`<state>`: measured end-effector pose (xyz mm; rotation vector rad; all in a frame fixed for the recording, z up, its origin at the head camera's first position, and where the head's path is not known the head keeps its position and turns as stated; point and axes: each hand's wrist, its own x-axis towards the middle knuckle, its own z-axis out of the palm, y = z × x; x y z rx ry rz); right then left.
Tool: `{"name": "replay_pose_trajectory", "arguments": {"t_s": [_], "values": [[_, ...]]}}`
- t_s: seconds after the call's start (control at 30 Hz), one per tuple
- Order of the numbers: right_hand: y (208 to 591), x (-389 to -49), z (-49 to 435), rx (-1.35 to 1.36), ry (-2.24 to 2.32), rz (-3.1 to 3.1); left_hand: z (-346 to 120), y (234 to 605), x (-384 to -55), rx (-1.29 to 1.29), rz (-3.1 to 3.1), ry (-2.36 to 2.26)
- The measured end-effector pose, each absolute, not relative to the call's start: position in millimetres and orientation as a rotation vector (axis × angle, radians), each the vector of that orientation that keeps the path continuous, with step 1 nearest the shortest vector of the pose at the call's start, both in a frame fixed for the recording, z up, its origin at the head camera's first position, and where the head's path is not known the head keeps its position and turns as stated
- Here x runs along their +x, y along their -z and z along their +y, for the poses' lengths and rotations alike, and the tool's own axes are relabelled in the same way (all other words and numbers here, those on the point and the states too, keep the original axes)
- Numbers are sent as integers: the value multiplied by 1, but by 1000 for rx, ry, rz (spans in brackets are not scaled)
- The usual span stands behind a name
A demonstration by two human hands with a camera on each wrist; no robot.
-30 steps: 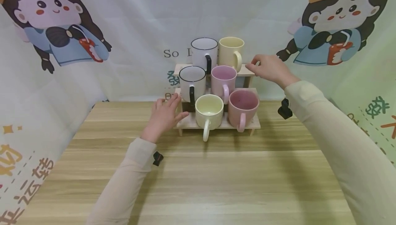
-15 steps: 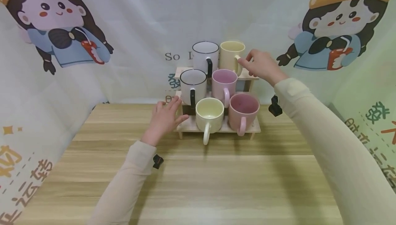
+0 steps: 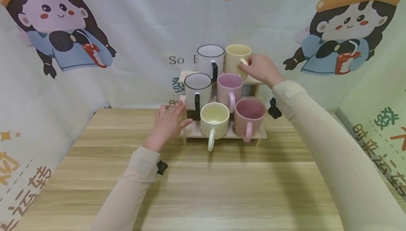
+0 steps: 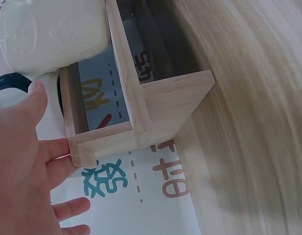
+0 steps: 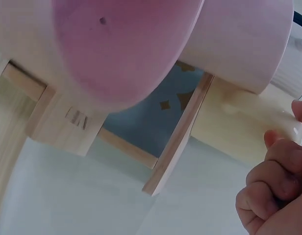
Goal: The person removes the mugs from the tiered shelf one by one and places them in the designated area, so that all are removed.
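A pale yellow mug [image 3: 234, 61] stands at the right of the top shelf. My right hand [image 3: 261, 70] pinches its handle from the right; the fingers curl inward in the right wrist view, where the yellow mug [image 5: 234, 120] is partly cut off by other cups. My left hand [image 3: 166, 125] has its fingers spread at the left end of the wooden tiered rack [image 3: 191, 130]. In the left wrist view, its fingertips touch the rack's side [image 4: 107, 139], and the thumb lies close to a black mug handle [image 4: 11, 82].
Beside the yellow mug stands a white black-rimmed mug [image 3: 206, 60]. Another white mug [image 3: 193, 90] and a lilac mug [image 3: 225, 86] fill the middle shelf. Below are a cream mug [image 3: 212, 125] and a pink mug [image 3: 245, 121]. A printed cloth [image 3: 139, 47] hangs behind the wooden table [image 3: 222, 181].
My right hand has moved left from beside the top shelf's right end to the yellow mug's handle and now pinches it. The left hand stays in place; the view has tilted slightly upward.
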<state>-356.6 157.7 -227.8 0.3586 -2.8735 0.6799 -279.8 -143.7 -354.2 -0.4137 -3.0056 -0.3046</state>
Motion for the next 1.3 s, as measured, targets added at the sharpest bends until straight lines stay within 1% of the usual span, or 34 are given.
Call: {"name": "replay_pose_trajectory", "arguments": {"t_s": [0.3, 0.53, 0.8, 0.97, 1.3], "values": [[231, -360, 145, 394, -538, -2778, -146, 353, -279, -404, -3007, 296], [243, -356, 149, 321, -565, -2741, -147, 358, -276, -395, -3002, 307], [245, -353, 158, 271, -544, -2661, -147, 357, -280, -396, -2984, 312], [241, -351, 173, 222, -559, -2595, -143, 353, -285, -394, -2984, 301], [241, -338, 197, 136, -558, -2540, -144, 353, -280, -390, -2987, 302]]}}
